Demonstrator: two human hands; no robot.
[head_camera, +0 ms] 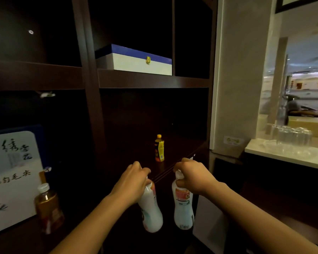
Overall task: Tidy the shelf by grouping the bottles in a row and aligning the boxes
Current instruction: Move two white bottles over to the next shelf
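My left hand (131,182) grips the neck of a white bottle (151,211) that hangs tilted below it. My right hand (193,176) grips the top of a second white bottle (183,206), held upright beside the first. Both bottles are in front of the dark wooden shelf (174,167). A small yellow bottle (159,148) stands alone on that shelf, farther back. An amber tea bottle (49,208) with a white cap stands at the lower left. A white box with a blue lid (136,60) lies on the upper shelf.
A white box with black calligraphy (11,178) stands at the far left behind the amber bottle. Dark uprights (91,99) divide the shelf unit. To the right, a pale counter (286,154) carries several upturned glasses (292,138) before a window.
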